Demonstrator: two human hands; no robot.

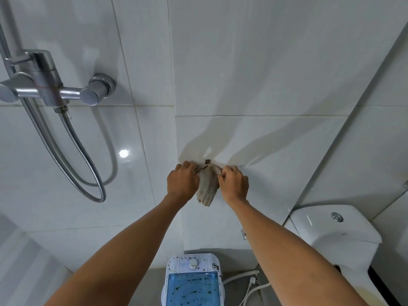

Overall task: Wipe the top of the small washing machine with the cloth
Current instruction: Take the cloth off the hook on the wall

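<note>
A beige knitted cloth (207, 186) hangs against the white tiled wall, just under a small dark hook (207, 161). My left hand (182, 181) grips its upper left edge and my right hand (234, 183) grips its upper right edge. Both arms reach up to it. Far below, at the bottom of the head view, stands the small washing machine (193, 281). It has a white control panel with a round dial and a blue see-through lid, both speckled with dark dirt.
A chrome shower mixer (50, 85) with a looped metal hose (88, 164) is mounted on the wall at left. A white toilet tank (337, 230) stands at right. White cables and a plug (251, 281) lie on the floor beside the machine.
</note>
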